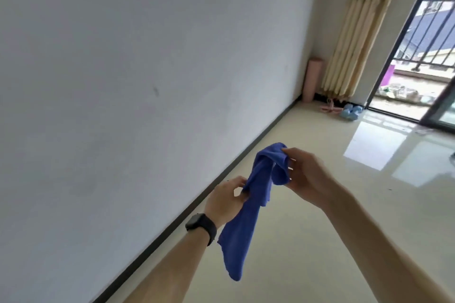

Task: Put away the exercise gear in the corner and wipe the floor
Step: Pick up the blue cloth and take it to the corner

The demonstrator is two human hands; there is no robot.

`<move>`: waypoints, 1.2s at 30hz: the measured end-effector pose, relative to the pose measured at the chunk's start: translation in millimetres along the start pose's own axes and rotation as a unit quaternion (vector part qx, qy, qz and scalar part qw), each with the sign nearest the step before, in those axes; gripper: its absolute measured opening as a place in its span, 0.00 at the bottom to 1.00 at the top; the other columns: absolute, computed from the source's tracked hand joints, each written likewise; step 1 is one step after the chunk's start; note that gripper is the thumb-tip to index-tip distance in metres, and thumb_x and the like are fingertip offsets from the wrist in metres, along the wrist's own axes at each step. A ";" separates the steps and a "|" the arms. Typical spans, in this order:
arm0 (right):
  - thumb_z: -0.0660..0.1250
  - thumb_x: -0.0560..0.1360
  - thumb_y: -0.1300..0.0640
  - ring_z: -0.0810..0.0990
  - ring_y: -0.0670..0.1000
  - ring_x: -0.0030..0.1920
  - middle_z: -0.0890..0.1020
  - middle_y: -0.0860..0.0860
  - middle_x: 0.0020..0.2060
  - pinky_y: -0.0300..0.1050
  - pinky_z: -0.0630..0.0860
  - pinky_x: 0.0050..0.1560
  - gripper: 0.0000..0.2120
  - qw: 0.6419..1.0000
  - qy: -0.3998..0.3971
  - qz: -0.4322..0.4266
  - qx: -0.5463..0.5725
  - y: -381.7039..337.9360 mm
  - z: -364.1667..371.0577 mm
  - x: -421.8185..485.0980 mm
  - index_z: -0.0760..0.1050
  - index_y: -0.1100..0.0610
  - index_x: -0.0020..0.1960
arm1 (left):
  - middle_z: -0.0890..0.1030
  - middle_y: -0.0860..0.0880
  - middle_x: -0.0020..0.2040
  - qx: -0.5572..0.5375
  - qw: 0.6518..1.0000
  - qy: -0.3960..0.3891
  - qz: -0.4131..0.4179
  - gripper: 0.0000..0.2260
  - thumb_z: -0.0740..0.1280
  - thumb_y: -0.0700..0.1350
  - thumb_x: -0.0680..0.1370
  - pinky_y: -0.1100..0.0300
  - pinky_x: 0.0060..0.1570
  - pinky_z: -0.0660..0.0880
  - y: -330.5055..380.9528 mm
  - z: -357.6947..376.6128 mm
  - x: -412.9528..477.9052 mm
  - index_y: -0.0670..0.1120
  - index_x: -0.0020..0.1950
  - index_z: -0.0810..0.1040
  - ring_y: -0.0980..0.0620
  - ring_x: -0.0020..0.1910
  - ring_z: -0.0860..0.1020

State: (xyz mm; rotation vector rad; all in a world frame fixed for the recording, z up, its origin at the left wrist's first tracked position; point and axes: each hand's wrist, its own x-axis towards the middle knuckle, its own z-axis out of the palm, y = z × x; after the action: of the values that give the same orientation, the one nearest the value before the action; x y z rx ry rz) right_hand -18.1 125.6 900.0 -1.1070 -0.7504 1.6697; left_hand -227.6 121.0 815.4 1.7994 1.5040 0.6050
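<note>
Closest to me, my left hand (225, 200), a dark watch (200, 226) on its wrist, pinches the left edge of the blue cloth (258, 192), which hangs above the floor (320, 241), and my right hand (305, 174) grips the cloth's top fold with curled fingers. Far beyond the cloth, up and to the right, the pink rolled mat (314, 79) and the blue dumbbells (350, 112) are in the corner. I judge the wiping step is starting: next I must spread the cloth and lower it flat onto the floor.

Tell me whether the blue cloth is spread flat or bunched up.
Bunched up: the blue cloth hangs in loose folds, gripped by the left hand and the right hand.
</note>
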 end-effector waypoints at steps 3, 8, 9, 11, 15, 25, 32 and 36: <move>0.61 0.78 0.62 0.80 0.50 0.41 0.80 0.56 0.44 0.42 0.77 0.38 0.13 0.995 0.042 -0.032 0.087 -40.8 -86.9 6.8 0.77 0.65 0.59 | 0.82 0.59 0.39 -0.012 1.000 0.022 0.016 0.08 0.62 0.49 0.81 0.63 0.39 0.77 54.8 23.6 42.2 0.60 0.46 0.77 0.59 0.38 0.80; 0.54 0.76 0.69 0.71 0.48 0.33 0.69 0.53 0.36 0.38 0.72 0.33 0.11 0.971 0.162 -0.030 0.171 -81.6 -216.1 21.5 0.73 0.61 0.41 | 0.83 0.60 0.42 0.002 0.998 0.028 0.065 0.04 0.66 0.53 0.80 0.71 0.39 0.74 145.7 55.1 110.1 0.62 0.46 0.80 0.64 0.42 0.80; 0.56 0.77 0.68 0.73 0.49 0.35 0.71 0.54 0.38 0.40 0.73 0.36 0.09 0.965 0.209 -0.023 0.156 -85.2 -237.5 24.1 0.73 0.60 0.43 | 0.83 0.60 0.43 0.016 0.997 0.022 0.079 0.04 0.66 0.54 0.80 0.70 0.39 0.75 164.2 61.9 124.1 0.60 0.48 0.81 0.64 0.42 0.80; 0.60 0.79 0.61 0.78 0.55 0.46 0.78 0.57 0.48 0.48 0.78 0.46 0.07 0.950 0.303 -0.015 0.071 -91.8 -270.4 27.4 0.75 0.62 0.52 | 0.82 0.61 0.43 0.038 0.994 0.010 0.106 0.05 0.67 0.54 0.79 0.69 0.41 0.75 201.9 72.7 150.4 0.58 0.50 0.83 0.64 0.44 0.79; 0.65 0.75 0.39 0.68 0.57 0.69 0.73 0.52 0.67 0.56 0.67 0.68 0.33 0.873 0.391 -0.093 -0.277 -105.0 -304.7 26.9 0.67 0.55 0.73 | 0.82 0.60 0.43 0.093 0.986 -0.024 0.136 0.06 0.67 0.55 0.78 0.61 0.47 0.78 266.9 95.1 202.2 0.59 0.51 0.84 0.60 0.46 0.80; 0.66 0.78 0.56 0.80 0.41 0.41 0.83 0.39 0.39 0.34 0.74 0.40 0.08 0.828 0.225 -0.255 -0.446 -192.2 -345.6 111.5 0.80 0.43 0.47 | 0.82 0.55 0.41 0.092 0.970 -0.104 0.201 0.07 0.69 0.58 0.76 0.60 0.41 0.79 331.6 178.1 326.2 0.57 0.49 0.81 0.58 0.40 0.80; 0.64 0.77 0.59 0.80 0.40 0.43 0.82 0.39 0.41 0.34 0.72 0.40 0.11 0.822 0.275 -0.224 -0.446 -257.4 -433.3 194.2 0.79 0.43 0.48 | 0.83 0.53 0.48 0.058 0.973 -0.179 0.136 0.08 0.67 0.55 0.79 0.57 0.50 0.79 306.4 227.8 443.0 0.52 0.53 0.78 0.55 0.47 0.81; 0.60 0.78 0.61 0.79 0.48 0.49 0.81 0.41 0.43 0.41 0.72 0.43 0.10 0.821 0.339 -0.173 -0.426 -281.7 -500.9 235.8 0.76 0.47 0.51 | 0.82 0.53 0.45 0.038 0.979 -0.138 0.147 0.04 0.67 0.54 0.79 0.55 0.48 0.79 342.3 246.2 528.7 0.55 0.50 0.78 0.54 0.44 0.80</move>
State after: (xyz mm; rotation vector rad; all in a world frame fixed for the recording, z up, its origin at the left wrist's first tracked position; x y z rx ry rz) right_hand 518.0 437.4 865.0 -1.8922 -1.1500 0.4846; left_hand 287.3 555.6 873.4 2.0879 1.0991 0.4178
